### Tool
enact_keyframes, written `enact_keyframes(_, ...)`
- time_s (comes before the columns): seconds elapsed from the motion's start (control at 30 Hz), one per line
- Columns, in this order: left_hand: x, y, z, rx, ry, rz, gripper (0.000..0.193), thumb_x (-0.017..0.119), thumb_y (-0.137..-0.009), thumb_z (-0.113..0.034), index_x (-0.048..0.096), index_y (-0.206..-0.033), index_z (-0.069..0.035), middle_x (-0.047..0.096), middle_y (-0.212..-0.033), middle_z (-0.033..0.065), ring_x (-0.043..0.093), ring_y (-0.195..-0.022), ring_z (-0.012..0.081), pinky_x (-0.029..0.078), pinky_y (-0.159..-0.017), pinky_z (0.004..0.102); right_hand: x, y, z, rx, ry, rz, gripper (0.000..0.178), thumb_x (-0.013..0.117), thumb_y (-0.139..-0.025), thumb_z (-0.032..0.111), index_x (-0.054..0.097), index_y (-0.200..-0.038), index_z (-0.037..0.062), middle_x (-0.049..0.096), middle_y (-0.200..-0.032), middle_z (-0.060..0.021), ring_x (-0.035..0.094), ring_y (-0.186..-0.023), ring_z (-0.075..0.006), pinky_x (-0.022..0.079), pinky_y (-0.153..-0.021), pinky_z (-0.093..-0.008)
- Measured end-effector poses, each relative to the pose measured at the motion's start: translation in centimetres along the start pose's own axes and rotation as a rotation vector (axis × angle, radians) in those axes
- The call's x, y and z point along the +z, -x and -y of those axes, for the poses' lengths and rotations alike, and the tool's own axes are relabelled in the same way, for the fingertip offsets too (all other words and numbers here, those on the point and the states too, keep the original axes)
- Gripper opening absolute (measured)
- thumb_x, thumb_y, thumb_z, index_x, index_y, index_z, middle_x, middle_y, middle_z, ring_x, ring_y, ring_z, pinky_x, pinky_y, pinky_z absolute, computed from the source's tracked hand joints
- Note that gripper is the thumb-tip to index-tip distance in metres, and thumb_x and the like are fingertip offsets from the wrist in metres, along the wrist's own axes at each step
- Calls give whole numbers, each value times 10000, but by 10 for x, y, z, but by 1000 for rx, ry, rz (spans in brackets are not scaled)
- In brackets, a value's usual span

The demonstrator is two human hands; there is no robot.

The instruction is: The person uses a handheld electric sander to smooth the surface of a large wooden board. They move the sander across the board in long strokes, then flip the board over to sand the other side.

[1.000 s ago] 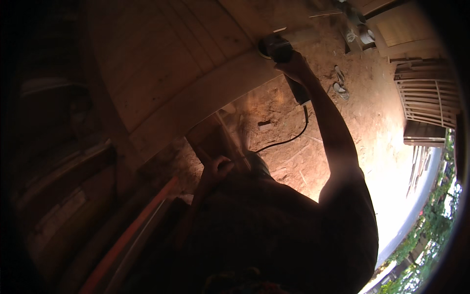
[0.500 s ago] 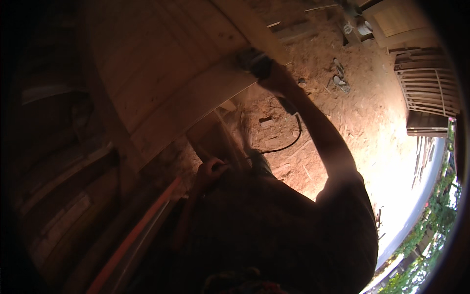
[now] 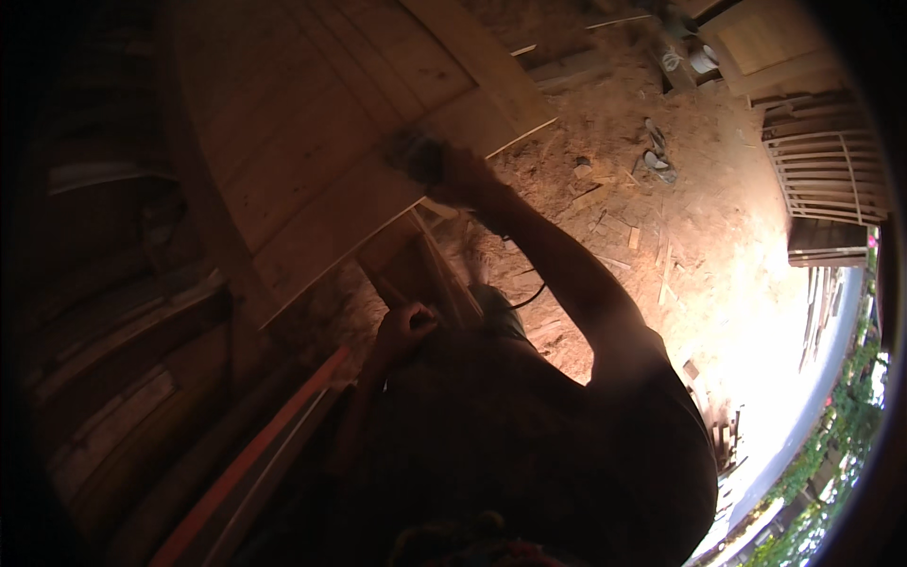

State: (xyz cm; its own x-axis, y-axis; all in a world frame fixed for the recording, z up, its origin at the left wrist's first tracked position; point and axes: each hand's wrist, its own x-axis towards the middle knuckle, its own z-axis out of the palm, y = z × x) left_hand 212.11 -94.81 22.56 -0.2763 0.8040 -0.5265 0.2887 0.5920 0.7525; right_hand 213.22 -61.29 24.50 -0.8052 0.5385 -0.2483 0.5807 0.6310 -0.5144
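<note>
A large wooden door panel point(image 3: 312, 189) with grooves and a raised frame lies in front of me. My right hand point(image 3: 470, 180) is closed around a dark, blurred electric sander point(image 3: 416, 158), which rests on the panel's surface near its close edge. From under my right forearm a black cord point(image 3: 532, 296) curves down. My left hand point(image 3: 406, 326) hangs low near my body beside a wooden support point(image 3: 439, 269), its fingers curled. Whether anything is in them is too dark to make out.
Wood scraps and dust cover the ground point(image 3: 605, 227). A pair of shoes point(image 3: 658, 156) lies there. At right are a slatted wooden piece point(image 3: 822, 161) and another panel point(image 3: 775, 42). Stacked boards point(image 3: 123, 331) and an orange-edged strip point(image 3: 255, 454) are on my left.
My right hand has slid the sander leftward and a little toward me, from the panel's right part inward. My left hand has stayed nearly in place.
</note>
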Motion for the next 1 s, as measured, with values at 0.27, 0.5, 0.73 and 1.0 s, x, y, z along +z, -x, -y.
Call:
enact_keyframes(0.27,31,4,10,4,170,-153,344,785,-874,-364,742,-1066,-82,764,-1012,110,734,-950,259,549,-849,375,-82,-29,-108,10,-203,-141,604,826,-760,360,662,-1249,45,746,-1091,-169,736,-968,-273,594,-880,-446)
enact_keyframes(0.5,35,26,31,42,32,-260,325,773,-892,-390,752,-1074,-121,756,-1064,88,722,-987,263,553,-865,370,-103,53,-133,402,-1009,-124,319,849,-877,267,706,-1014,16,653,-762,-37,637,-624,-139,555,-603,-308)
enact_keyframes(0.73,64,92,96,-210,294,-453,295,774,-882,-271,750,-1100,-74,762,-1052,90,729,-1024,230,557,-928,365,-26,81,-54,278,-1001,-1,332,830,-889,261,690,-1086,33,658,-790,-22,641,-663,-132,534,-615,-292)
enact_keyframes(1.0,67,160,165,-145,527,-590,265,753,-854,-201,748,-1060,-35,753,-1042,113,722,-988,219,551,-895,362,104,47,129,-195,-585,161,537,845,-833,300,656,-1242,7,716,-1007,-72,665,-840,-147,550,-747,-327)
